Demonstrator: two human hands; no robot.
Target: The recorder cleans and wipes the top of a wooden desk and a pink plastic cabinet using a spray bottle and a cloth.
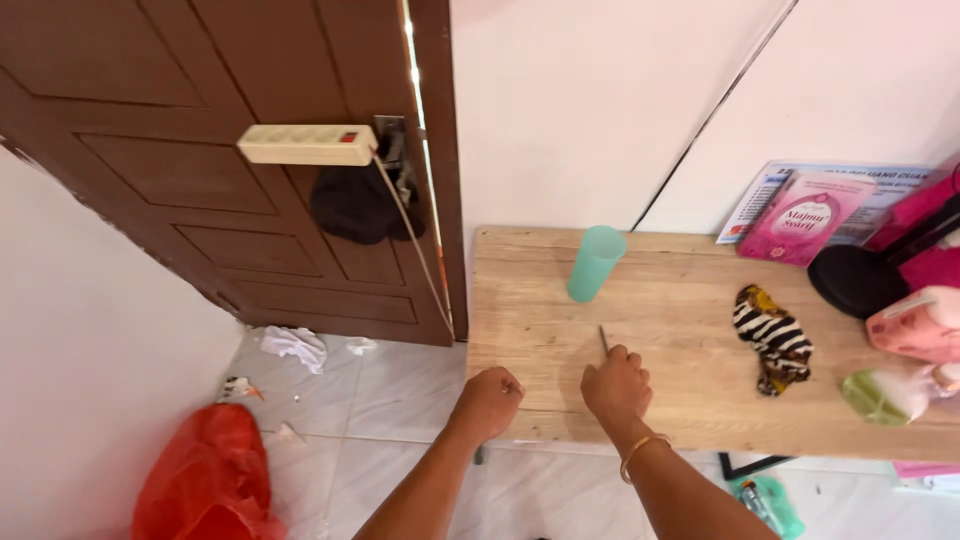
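Note:
My right hand (pixel 617 385) rests on the light wooden table (pixel 690 390) near its front edge, fingers closed around a thin grey stick-like thing (pixel 603 339) that points away from me. Closed in a fist, my left hand (pixel 490 398) sits at the table's front left corner with nothing visible in it. A gold bangle (pixel 640 452) circles my right wrist. A teal plastic cup (pixel 595 263) stands upright on the table beyond both hands.
A striped black-and-white cloth (pixel 772 338) lies right of the hands. Pink book (pixel 805 217), black round object (pixel 856 281), pink containers (pixel 920 322) and a green bag (pixel 878 396) crowd the right end. Brown door (pixel 250 160) with power strip (pixel 308 145) at left; red bag (pixel 210 480) on the floor.

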